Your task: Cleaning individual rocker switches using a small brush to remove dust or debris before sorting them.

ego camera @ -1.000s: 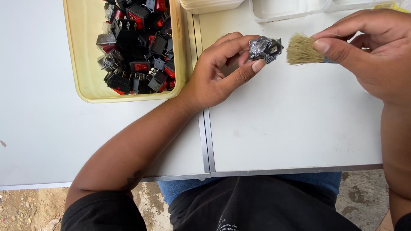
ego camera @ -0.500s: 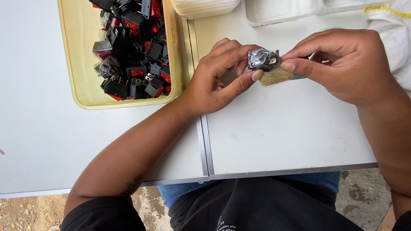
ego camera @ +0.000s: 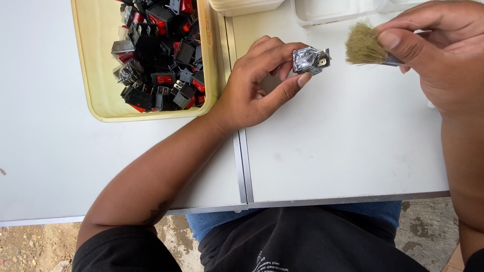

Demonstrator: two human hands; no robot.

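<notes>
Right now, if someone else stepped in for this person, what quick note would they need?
Left hand: pinches a small black switch at its fingertips, above the white table.
Right hand: holds a brush, bristles just right of the switch, not touching it.
Yellow tray, at left: heaped with black and red switches.
Done: one switch is out of the tray, in hand.
Left: the heap in the tray.

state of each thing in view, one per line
left hand: grip shut on switch
switch: held above the table, metal prongs showing
right hand: grip shut on brush
brush: bristles point at the switch, apart from it
yellow tray: holds a heap of black and red switches
table: two white tops, butted together
</notes>
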